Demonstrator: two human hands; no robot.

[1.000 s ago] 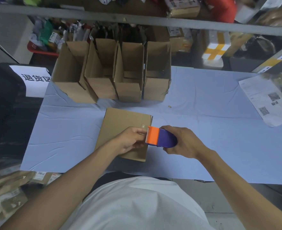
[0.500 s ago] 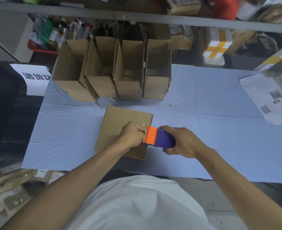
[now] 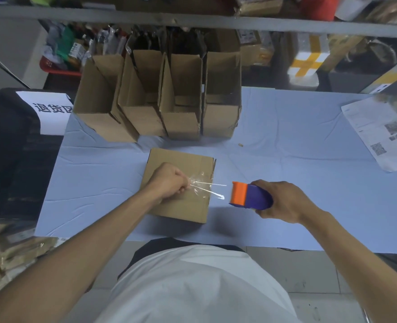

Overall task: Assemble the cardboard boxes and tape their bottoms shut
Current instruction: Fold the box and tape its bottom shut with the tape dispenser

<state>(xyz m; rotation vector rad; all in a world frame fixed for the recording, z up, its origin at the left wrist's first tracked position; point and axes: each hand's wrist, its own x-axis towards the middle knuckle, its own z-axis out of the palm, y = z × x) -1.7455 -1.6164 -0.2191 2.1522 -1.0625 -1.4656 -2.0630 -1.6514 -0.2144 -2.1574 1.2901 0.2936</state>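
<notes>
Your right hand point(image 3: 284, 202) now away from the left, tape dispenser point(image 3: 251, 197) off the box's point(image 3: 181, 201) right edge, clear tape point(image 3: 207, 185) now stretched between dispenser and your left hand point(image 3: 167, 180)

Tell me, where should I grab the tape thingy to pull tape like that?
Hold the tape dispenser by its purple body, coming from the right, as the right hand does. The orange end faces the box and feeds the clear tape, so keep your grip behind it. The left hand pinches the tape's loose end.

Both hands point(image 3: 167, 181) point(image 3: 284, 201) clenched, apart.
</notes>
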